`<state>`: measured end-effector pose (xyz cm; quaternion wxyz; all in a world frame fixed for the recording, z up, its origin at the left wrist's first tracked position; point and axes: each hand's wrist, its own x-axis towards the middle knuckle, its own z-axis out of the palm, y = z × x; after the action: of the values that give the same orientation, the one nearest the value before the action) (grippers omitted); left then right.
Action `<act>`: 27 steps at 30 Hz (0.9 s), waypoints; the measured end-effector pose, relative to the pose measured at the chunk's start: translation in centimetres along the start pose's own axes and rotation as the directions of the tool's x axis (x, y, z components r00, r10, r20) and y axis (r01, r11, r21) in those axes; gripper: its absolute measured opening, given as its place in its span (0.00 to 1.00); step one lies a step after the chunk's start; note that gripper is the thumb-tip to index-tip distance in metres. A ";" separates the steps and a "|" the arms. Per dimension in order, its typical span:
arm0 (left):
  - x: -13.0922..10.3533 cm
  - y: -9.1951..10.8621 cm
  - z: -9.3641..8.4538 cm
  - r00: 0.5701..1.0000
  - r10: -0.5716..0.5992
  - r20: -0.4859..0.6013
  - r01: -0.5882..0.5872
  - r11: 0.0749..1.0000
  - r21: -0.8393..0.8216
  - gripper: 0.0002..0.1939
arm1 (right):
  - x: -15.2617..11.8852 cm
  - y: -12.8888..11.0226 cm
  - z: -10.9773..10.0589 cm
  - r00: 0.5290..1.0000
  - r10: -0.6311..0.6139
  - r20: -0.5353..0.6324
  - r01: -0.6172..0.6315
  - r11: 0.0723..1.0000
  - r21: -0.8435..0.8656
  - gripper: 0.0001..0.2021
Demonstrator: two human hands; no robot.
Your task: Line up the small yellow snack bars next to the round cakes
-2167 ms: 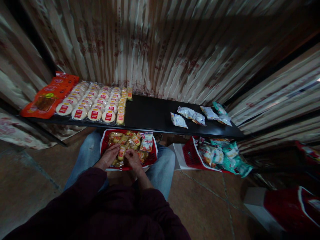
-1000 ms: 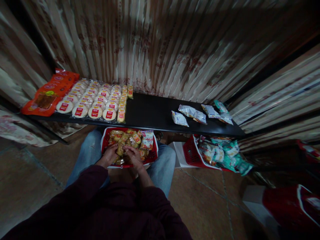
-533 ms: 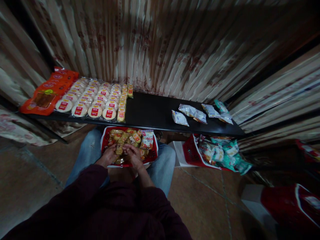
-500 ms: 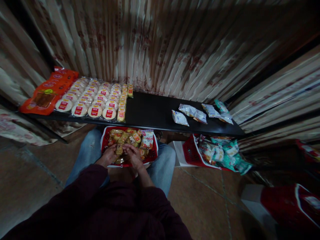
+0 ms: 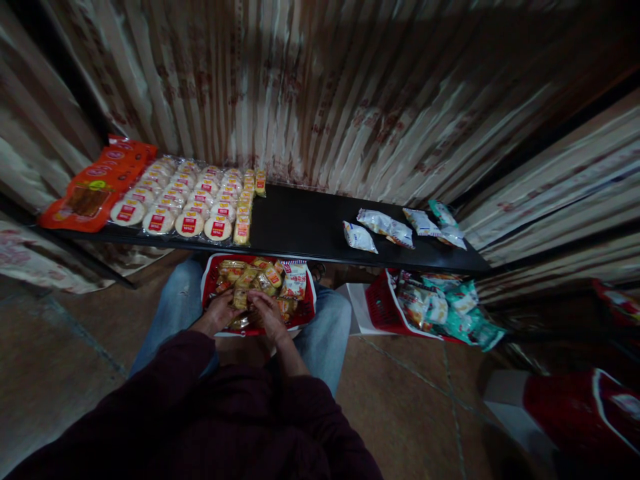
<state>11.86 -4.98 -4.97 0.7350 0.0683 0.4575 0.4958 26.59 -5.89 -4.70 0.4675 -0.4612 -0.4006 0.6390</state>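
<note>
Over a red basket with a white rim (image 5: 206, 280), both my hands hold one small gold-wrapped snack bar (image 5: 241, 298). My left hand (image 5: 222, 313) is closed on its left side. My right hand (image 5: 269, 313) pinches its right side, the fingers partly hiding it. Several similar wrapped snacks (image 5: 270, 278) lie loose in the basket around my hands. A white and red snack packet (image 5: 294, 280) sits at the basket's right end. The basket rests between my knees, just in front of a black shelf (image 5: 300, 217).
On the shelf stand rows of round wrapped crackers (image 5: 190, 223), a column of yellow snack bars (image 5: 243, 217), an orange bag (image 5: 95, 183) and several white packets (image 5: 385, 227). A second red basket (image 5: 380, 303) with teal packets is at right; another red basket (image 5: 560, 407) is lower right.
My hands turn the snack bar slightly and the right fingers fold further over it. Basket and shelf goods stay in place.
</note>
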 end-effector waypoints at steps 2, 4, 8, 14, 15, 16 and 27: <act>-0.1 0.1 0.1 1.000 -0.019 -0.023 0.019 1.000 0.014 0.08 | 0.1 0.1 -0.1 1.000 0.012 -0.026 -0.012 1.000 -0.002 0.16; -0.3 0.3 0.2 1.000 -0.010 -0.027 0.011 0.999 0.031 0.10 | 0.2 0.3 -0.1 0.999 0.014 -0.038 -0.015 1.000 -0.020 0.17; -0.5 0.3 0.4 0.999 0.028 -0.035 -0.025 0.996 0.084 0.13 | 0.3 0.5 0.0 1.000 0.009 -0.020 -0.011 0.997 -0.074 0.18; -0.6 0.1 0.6 0.998 0.054 -0.042 -0.048 0.989 0.142 0.13 | 0.5 1.0 0.1 1.000 -0.022 0.008 0.023 0.986 -0.163 0.18; -0.7 0.1 0.5 0.998 0.053 -0.032 -0.048 0.988 0.147 0.13 | 0.5 1.2 0.1 1.000 -0.022 0.012 0.024 0.986 -0.168 0.18; -0.7 0.1 0.5 0.999 0.049 -0.020 -0.046 0.988 0.149 0.12 | 0.6 1.3 0.0 1.000 -0.021 0.013 0.023 0.985 -0.169 0.17; -0.9 0.5 0.7 0.987 0.116 0.116 -0.123 0.991 0.058 0.14 | 1.1 2.7 -0.6 0.983 0.011 -0.181 -0.015 1.000 -0.018 0.19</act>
<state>11.99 -5.17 -3.74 0.7258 0.1473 0.4266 0.5192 26.41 -5.47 -7.65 0.4932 -0.5243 -0.3596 0.5937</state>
